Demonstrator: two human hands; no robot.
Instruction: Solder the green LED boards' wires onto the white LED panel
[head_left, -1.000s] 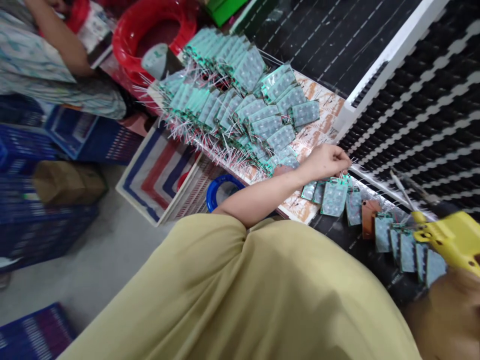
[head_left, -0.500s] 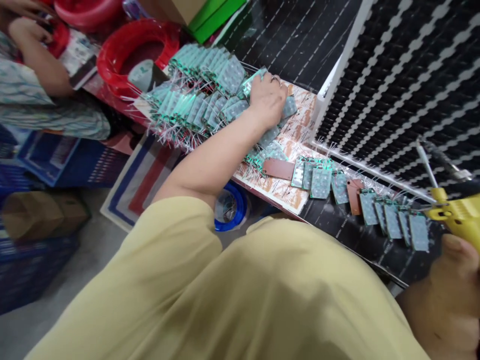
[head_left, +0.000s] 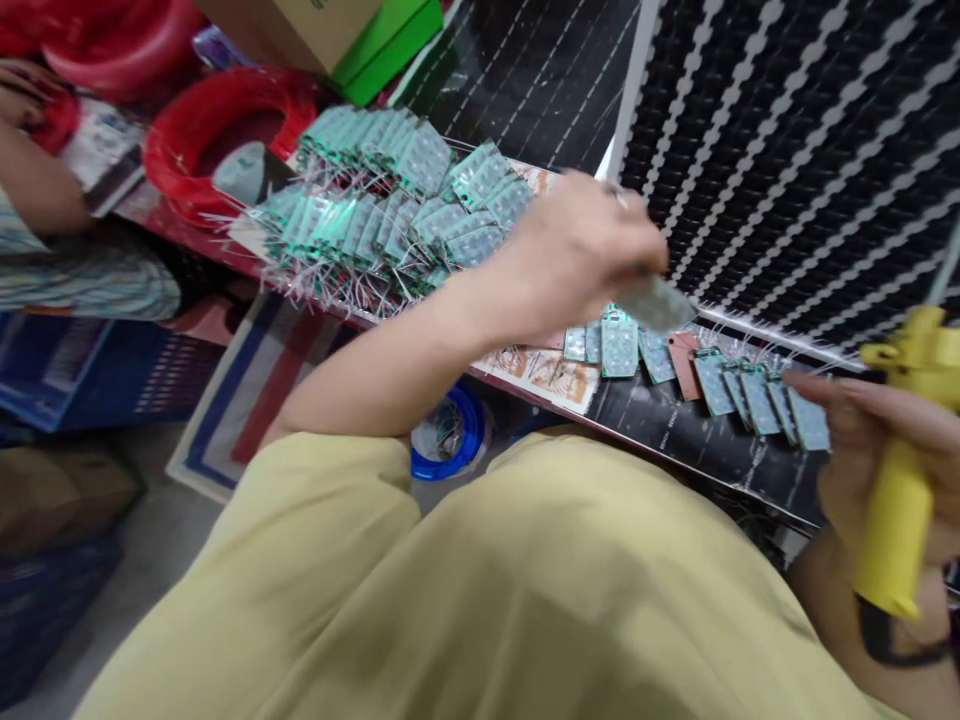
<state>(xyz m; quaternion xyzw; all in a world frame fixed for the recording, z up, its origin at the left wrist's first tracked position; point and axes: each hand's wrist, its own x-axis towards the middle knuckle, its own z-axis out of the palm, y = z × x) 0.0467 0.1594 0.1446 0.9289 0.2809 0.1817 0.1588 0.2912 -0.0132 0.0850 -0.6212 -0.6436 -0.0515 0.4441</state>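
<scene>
My left hand (head_left: 585,255), blurred by motion, pinches a circuit board (head_left: 656,303) over the near end of the bench. Behind it lie two long rows of green wired circuit boards (head_left: 375,225). At the right edge my right hand (head_left: 892,460) is wrapped round the yellow handle of a soldering gun (head_left: 900,510). The gun's tip runs out of view at the right. Between my hands a shorter line of boards (head_left: 757,400) lies on the black panel, with a brown board (head_left: 683,365) among them.
A tall black panel with pale stripes (head_left: 780,150) stands along the bench's far side. Red rings (head_left: 225,130), a cardboard box (head_left: 300,30) and a green box (head_left: 390,50) are at upper left. A co-worker's arm (head_left: 37,180) shows at far left. Blue crates (head_left: 112,370) stand below.
My left hand has moved right from the board rows, lifting a circuit board. My right hand has shifted, turning the soldering gun more upright. The view has swung slightly.
</scene>
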